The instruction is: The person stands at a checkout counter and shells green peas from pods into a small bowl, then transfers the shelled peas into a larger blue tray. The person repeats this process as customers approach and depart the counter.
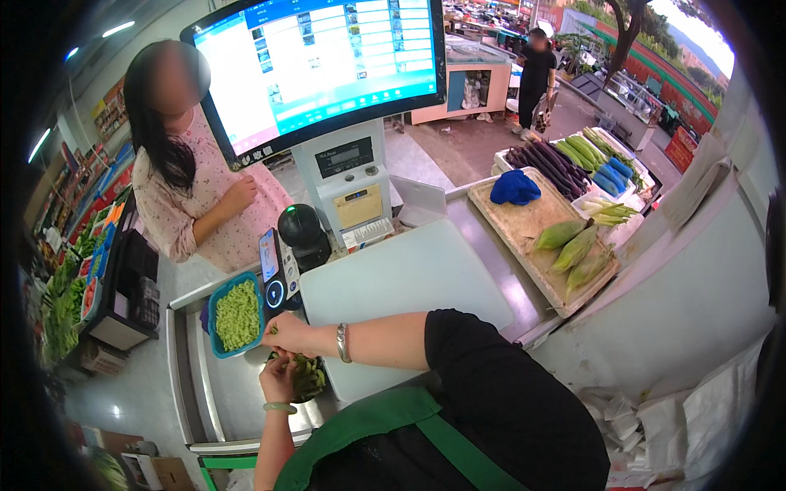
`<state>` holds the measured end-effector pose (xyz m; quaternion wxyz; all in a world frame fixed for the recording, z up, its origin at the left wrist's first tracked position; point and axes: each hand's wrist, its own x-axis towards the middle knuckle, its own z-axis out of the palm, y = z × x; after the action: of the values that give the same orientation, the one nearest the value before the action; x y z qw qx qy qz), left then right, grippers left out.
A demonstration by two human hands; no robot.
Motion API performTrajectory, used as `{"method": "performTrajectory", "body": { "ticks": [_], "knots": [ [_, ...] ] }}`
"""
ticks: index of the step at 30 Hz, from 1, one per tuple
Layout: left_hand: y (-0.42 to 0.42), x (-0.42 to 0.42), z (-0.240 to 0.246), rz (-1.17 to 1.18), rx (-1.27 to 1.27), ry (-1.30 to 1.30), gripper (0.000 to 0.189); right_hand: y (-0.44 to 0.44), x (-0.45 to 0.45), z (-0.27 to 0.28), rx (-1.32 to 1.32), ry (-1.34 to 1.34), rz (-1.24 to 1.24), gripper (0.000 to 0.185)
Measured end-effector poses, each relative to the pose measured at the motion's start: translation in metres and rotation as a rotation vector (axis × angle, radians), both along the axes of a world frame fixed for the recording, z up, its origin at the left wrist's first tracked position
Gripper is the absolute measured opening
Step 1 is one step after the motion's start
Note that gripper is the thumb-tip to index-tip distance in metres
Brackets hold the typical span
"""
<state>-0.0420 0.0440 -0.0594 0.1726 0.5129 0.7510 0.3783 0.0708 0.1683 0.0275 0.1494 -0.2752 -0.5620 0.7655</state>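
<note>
A teal plastic basket [260, 302] full of shelled light-green beans rests on the steel counter. My right hand [291, 335], with a silver bracelet on the wrist, is beside the basket's right edge, its fingers pinched near a bit of green. Just below it my left hand [278, 375], with a jade-like bangle, has its fingers bent at the rim of a dark container of green pods [309, 377]. The two hands nearly touch. Whether either holds a pod is too small to tell.
A white scale platform [399, 294] lies right of my hands, under a large screen [325, 55]. A black scanner [301, 230] stands near the basket. Corn in husks [574, 245] and a blue bundle [516, 187] lie on a tray, eggplants [546, 164] beyond. A person [202, 184] stands opposite.
</note>
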Motion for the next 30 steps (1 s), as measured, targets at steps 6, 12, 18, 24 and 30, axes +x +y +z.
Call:
{"method": "performTrajectory", "body": {
  "ticks": [6,12,18,24,30],
  "knots": [
    [-0.013,-0.007,0.039,0.024,0.183,-0.656,0.027,-0.006,0.003,0.0,0.538,-0.074,0.012,0.021],
    [-0.014,0.008,0.07,0.044,0.307,-0.952,0.033,-0.008,0.007,0.004,0.717,0.153,0.078,0.021],
    [-0.022,-0.005,0.077,-0.088,0.104,-0.94,0.023,-0.007,0.004,0.0,0.857,0.016,0.171,0.026],
    [-0.025,-0.014,0.09,-0.169,-0.045,-0.701,0.028,-0.013,0.005,0.002,0.902,-0.039,0.204,0.031],
    [-0.029,-0.015,0.096,-0.286,0.04,-0.86,0.03,-0.011,0.009,0.013,0.422,0.188,0.389,0.036]
  ]
}}
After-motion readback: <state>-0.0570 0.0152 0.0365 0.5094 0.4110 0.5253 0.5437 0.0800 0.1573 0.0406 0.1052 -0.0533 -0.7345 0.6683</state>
